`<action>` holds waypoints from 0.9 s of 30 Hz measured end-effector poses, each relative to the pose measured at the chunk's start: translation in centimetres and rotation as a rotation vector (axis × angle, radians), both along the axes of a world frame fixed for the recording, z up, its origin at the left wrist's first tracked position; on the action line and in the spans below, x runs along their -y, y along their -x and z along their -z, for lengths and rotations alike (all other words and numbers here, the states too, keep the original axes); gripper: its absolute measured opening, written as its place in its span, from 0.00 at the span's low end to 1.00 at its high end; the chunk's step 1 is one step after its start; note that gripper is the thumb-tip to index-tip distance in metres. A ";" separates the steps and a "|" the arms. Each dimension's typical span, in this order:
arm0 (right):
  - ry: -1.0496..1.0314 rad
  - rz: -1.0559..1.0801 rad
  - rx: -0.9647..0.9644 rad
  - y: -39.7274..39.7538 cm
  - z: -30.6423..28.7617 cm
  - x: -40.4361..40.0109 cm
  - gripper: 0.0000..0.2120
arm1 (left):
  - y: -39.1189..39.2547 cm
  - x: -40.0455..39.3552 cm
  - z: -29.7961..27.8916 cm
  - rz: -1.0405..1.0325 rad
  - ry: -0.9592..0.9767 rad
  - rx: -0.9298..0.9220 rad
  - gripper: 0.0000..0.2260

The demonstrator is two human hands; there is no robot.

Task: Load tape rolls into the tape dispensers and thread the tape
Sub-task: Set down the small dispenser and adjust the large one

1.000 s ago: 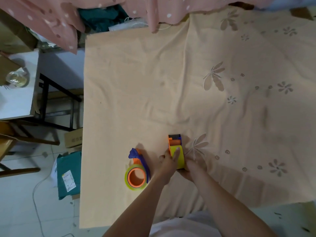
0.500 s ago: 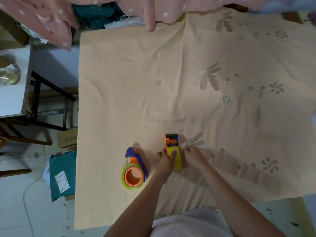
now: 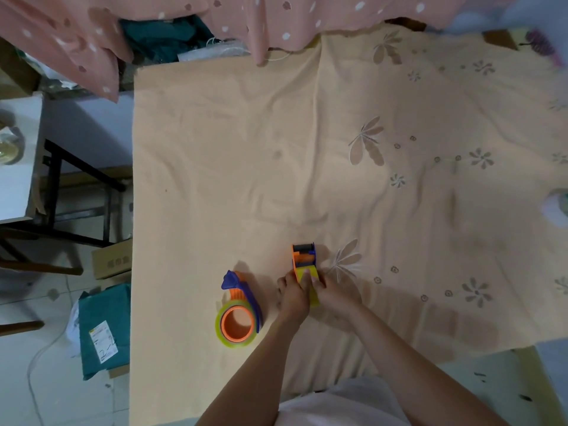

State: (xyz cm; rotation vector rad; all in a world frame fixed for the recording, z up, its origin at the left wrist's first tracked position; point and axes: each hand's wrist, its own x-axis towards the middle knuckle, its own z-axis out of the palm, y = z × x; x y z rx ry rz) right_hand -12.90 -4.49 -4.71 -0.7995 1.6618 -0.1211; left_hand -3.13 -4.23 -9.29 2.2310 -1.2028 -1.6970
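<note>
An orange tape dispenser (image 3: 303, 256) stands upright on the peach cloth, its dark roller end pointing away from me. A yellow tape roll (image 3: 313, 285) sits in it. My left hand (image 3: 293, 295) grips the dispenser's left side, thumb on top of the roll. On the roll's right side, my right hand (image 3: 336, 290) has its fingertips pressed on the tape. To the left lies a second dispenser (image 3: 238, 312), blue and orange, on its side with a yellow-green roll around its orange hub; neither hand touches it.
The peach flowered cloth (image 3: 276, 149) covers the table; its left edge runs at about x 430. Pink spotted fabric (image 3: 92, 41) hangs over the far edge. A teal parcel (image 3: 103, 330) and a cardboard box (image 3: 112, 259) lie on the floor to the left, near a white side table (image 3: 18, 167).
My right hand had lifted off to the right of the roll half a second ago; it is back against the yellow roll. The left hand stays on the dispenser.
</note>
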 end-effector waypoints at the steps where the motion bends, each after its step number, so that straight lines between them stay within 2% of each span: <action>1: 0.007 -0.025 -0.033 0.2 -0.2 0.2 0.20 | 0.1 0.1 0.1 0.001 0.002 0.009 0.26; 4: 0.010 -0.102 -0.140 0.5 -1.3 0.6 0.19 | 0.1 0.3 -0.3 0.011 -0.001 0.023 0.26; 6: 0.022 -0.122 -0.135 0.6 -1.2 1.0 0.13 | -0.1 0.6 -0.6 -0.012 -0.024 -0.044 0.27; 8: 0.063 -0.075 -0.097 1.0 0.5 1.5 0.13 | -0.5 1.0 -1.3 -0.072 -0.073 -0.134 0.30; 10: 0.162 0.005 -0.086 0.6 1.2 2.3 0.18 | -1.1 1.4 -2.6 -0.142 -0.100 -0.195 0.26; 12: 0.303 0.122 -0.222 -1.0 -1.2 2.9 0.15 | -2.4 1.6 -4.9 -0.161 -0.004 -0.193 0.17; 13: 0.383 0.184 -0.330 -1.8 -2.4 3.1 0.14 | -3.4 1.4 -5.7 -0.188 0.099 -0.157 0.13; 15: 0.508 0.211 -0.391 -3.5 -3.3 3.0 0.13 | -5.8 0.4 -7.2 -0.321 0.284 -0.017 0.12; 16: 0.542 0.182 -0.356 -4.5 -3.7 2.8 0.12 | -7.2 -0.3 -7.6 -0.417 0.349 0.061 0.12; 18: 0.471 0.087 -0.237 -7.2 -3.0 2.2 0.08 | -10.2 -1.4 -8.0 -0.594 0.377 0.177 0.11; 20: 0.353 -0.070 -0.184 -9.5 -1.7 1.6 0.03 | -12.7 -1.9 -7.5 -0.673 0.290 0.235 0.10; 22: 0.249 -0.318 -0.259 -11.2 -1.1 1.3 0.13 | -15.0 -2.1 -5.9 -0.598 0.083 0.281 0.14; 23: 0.186 -0.429 -0.290 -11.9 -0.8 1.2 0.15 | -16.1 -2.4 -5.0 -0.554 -0.040 0.277 0.18; 25: 0.063 -0.544 -0.283 -12.9 0.3 0.7 0.24 | -17.7 -3.1 -3.7 -0.539 -0.207 0.075 0.19; 27: 0.038 -0.582 -0.308 -13.7 0.9 0.0 0.34 | -18.8 -4.1 -3.9 -0.567 -0.304 -0.178 0.08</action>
